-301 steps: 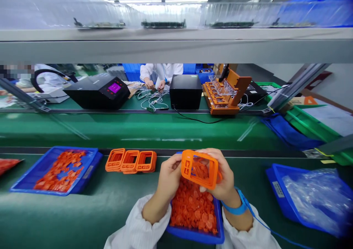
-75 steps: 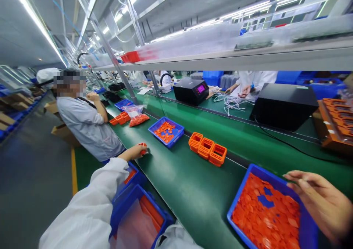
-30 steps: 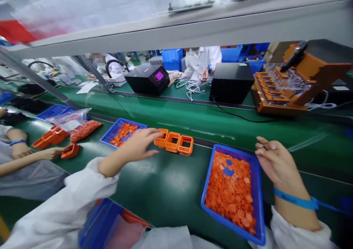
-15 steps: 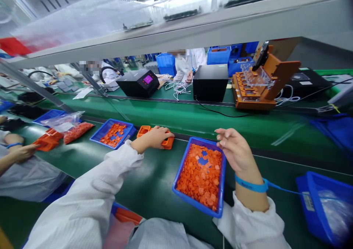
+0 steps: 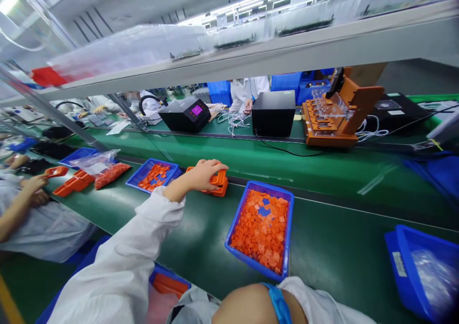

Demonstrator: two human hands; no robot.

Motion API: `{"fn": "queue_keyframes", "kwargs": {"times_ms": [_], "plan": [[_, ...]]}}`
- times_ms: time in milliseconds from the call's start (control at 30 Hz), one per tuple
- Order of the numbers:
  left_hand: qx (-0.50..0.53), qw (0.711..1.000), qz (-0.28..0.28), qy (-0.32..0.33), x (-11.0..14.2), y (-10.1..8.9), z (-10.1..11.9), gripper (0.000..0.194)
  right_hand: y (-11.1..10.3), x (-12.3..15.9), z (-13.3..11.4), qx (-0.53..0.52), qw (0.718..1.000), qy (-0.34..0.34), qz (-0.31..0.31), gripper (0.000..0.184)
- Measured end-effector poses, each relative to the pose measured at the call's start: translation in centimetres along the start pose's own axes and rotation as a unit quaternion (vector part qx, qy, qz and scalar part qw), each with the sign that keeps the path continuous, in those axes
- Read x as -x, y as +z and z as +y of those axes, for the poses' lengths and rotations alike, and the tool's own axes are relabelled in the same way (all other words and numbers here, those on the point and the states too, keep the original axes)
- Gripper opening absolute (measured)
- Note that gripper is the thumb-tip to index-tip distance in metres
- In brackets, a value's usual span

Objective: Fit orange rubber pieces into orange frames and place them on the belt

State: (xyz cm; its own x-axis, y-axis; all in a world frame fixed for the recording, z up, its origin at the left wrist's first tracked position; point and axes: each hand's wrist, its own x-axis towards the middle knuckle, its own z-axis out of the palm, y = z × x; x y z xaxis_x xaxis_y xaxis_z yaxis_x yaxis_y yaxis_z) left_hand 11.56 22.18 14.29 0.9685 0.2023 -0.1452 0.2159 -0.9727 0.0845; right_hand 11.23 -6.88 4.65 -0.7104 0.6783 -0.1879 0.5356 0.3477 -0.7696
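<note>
My left hand (image 5: 205,175) is closed around an orange plastic frame (image 5: 220,176), thumb and fingers on its sides. The frame is tilted up a little over more orange frames (image 5: 219,190) standing on the green bench. My right hand (image 5: 238,307) is low at the bottom edge, close to my body; its back and a blue wristband (image 5: 278,305) show, while the fingers are hidden. Between the hands stands a blue tray (image 5: 253,265) filled with small, flat orange pieces (image 5: 258,233), a patch of its bottom showing through.
A second blue tray (image 5: 134,180) with orange pieces and a plastic bag of orange parts (image 5: 112,175) lie left. A co-worker's hand (image 5: 35,183) holds an orange part. Black boxes (image 5: 273,113) and an orange fixture (image 5: 332,137) stand behind; a blue bin (image 5: 407,276) is right.
My right hand has come down from above the tray's far right corner to the bottom edge by my body. My left hand has raised an orange frame slightly from the others.
</note>
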Motion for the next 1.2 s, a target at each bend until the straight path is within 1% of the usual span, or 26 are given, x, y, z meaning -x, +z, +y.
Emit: {"fn": "queue_keyframes", "kwargs": {"times_ms": [67, 133, 200, 233, 267, 300, 333, 400, 433, 467, 533, 567, 633, 700, 767, 833, 900, 933, 967, 1000, 1033, 1067, 1100, 1133, 1167, 1200], "plan": [[0.067, 0.996, 0.037, 0.034, 1.1, -1.5, 0.8, 0.077, 0.0, -0.3, 0.5, -0.006, 1.000, 0.005, -0.016, 0.024], [0.154, 0.981, 0.085, 0.082, 2.5, -2.3, 1.6, 0.073, -0.5, -0.5, 0.7, -0.009, 0.999, 0.012, -0.041, 0.034], [0.240, 0.949, 0.149, 0.139, 4.1, -2.3, 2.8, 0.071, -1.2, -0.3, 0.8, -0.023, 0.998, 0.012, -0.060, 0.043], [0.281, 0.926, 0.181, 0.174, 4.9, -1.9, 3.6, 0.071, -1.8, 0.1, 0.9, -0.037, 0.997, 0.010, -0.061, 0.042], [0.320, 0.897, 0.214, 0.215, 5.7, -1.4, 4.5, 0.071, -2.5, 0.8, 1.1, -0.063, 0.997, 0.004, -0.053, 0.034], [0.354, 0.870, 0.235, 0.250, 6.3, -0.8, 5.5, 0.067, -3.4, 1.8, 1.5, -0.090, 0.996, 0.005, -0.022, 0.020], [0.384, 0.847, 0.245, 0.273, 6.9, 0.0, 6.5, 0.065, -4.5, 3.2, 2.0, -0.113, 0.993, 0.011, 0.024, 0.010], [0.413, 0.823, 0.246, 0.303, 7.3, 1.5, 8.6, 0.064, -6.7, 6.6, 3.4, -0.122, 0.988, 0.038, 0.085, 0.031], [0.417, 0.819, 0.242, 0.311, 7.1, 2.2, 9.5, 0.060, -7.8, 8.4, 4.2, -0.152, 0.971, 0.074, 0.169, 0.040], [0.410, 0.822, 0.237, 0.317, 6.6, 2.7, 10.4, 0.057, -8.7, 10.2, 5.0, -0.197, 0.944, 0.098, 0.246, 0.050], [0.337, 0.853, 0.249, 0.311, 5.1, 3.4, 11.8, 0.054, -9.8, 12.7, 6.4, -0.334, 0.865, 0.070, 0.367, 0.080], [0.287, 0.874, 0.257, 0.296, 4.1, 3.6, 12.4, 0.057, -10.0, 13.3, 6.9, -0.361, 0.834, 0.045, 0.415, 0.090], [0.202, 0.906, 0.261, 0.266, 1.8, 3.8, 13.3, 0.065, -10.0, 13.4, 7.5, -0.366, 0.794, -0.001, 0.486, 0.097], [0.163, 0.924, 0.243, 0.247, -0.3, 3.9, 14.0, 0.070, -9.8, 12.7, 7.5, -0.403, 0.756, -0.044, 0.514, 0.093], [0.154, 0.935, 0.217, 0.236, -1.8, 4.2, 14.4, 0.073, -9.8, 12.2, 7.5, -0.462, 0.715, -0.065, 0.521, 0.081], [0.162, 0.938, 0.215, 0.218, -2.7, 4.9, 14.6, 0.076, -9.9, 12.6, 7.8, -0.488, 0.688, -0.061, 0.534, 0.074], [0.185, 0.940, 0.230, 0.171, -3.1, 5.8, 14.6, 0.092, -9.9, 13.8, 8.6, -0.500, 0.661, -0.042, 0.558, 0.075], [0.197, 0.946, 0.222, 0.133, -3.1, 6.3, 14.6, 0.099, -9.9, 14.5, 9.1, -0.508, 0.638, -0.033, 0.577, 0.076], [0.202, 0.956, 0.192, 0.095, -3.1, 6.8, 14.7, 0.098, -9.9, 15.3, 9.6, -0.518, 0.611, -0.029, 0.598, 0.076], [0.197, 0.968, 0.142, 0.064, -3.1, 7.2, 14.8, 0.092, -9.8, 15.9, 10.0, -0.522, 0.582, -0.034, 0.623, 0.075], [0.181, 0.979, 0.075, 0.047, -3.2, 7.7, 15.0, 0.083, -9.7, 16.3, 10.4, -0.523, 0.554, -0.044, 0.646, 0.073], [0.158, 0.986, 0.005, 0.047, -3.3, 8.1, 15.3, 0.079, -9.6, 16.6, 10.7, -0.523, 0.532, -0.057, 0.663, 0.073], [0.131, 0.988, -0.061, 0.060, -3.4, 8.6, 15.7, 0.080, -9.5, 16.6, 10.9, -0.521, 0.517, -0.070, 0.675, 0.074], [0.106, 0.984, -0.117, 0.079, -3.6, 9.0, 16.0, 0.087, -9.5, 16.5, 11.0, -0.522, 0.509, -0.082, 0.680, 0.076], [0.087, 0.978, -0.161, 0.097, -3.8, 9.4, 16.4, 0.096, -9.5, 16.2, 11.0, -0.523, 0.506, -0.093, 0.679, 0.079], [0.073, 0.973, -0.190, 0.110, -4.0, 9.7, 16.7, 0.102, -9.5, 15.8, 10.9, -0.524, 0.506, -0.104, 0.678, 0.081]]}}
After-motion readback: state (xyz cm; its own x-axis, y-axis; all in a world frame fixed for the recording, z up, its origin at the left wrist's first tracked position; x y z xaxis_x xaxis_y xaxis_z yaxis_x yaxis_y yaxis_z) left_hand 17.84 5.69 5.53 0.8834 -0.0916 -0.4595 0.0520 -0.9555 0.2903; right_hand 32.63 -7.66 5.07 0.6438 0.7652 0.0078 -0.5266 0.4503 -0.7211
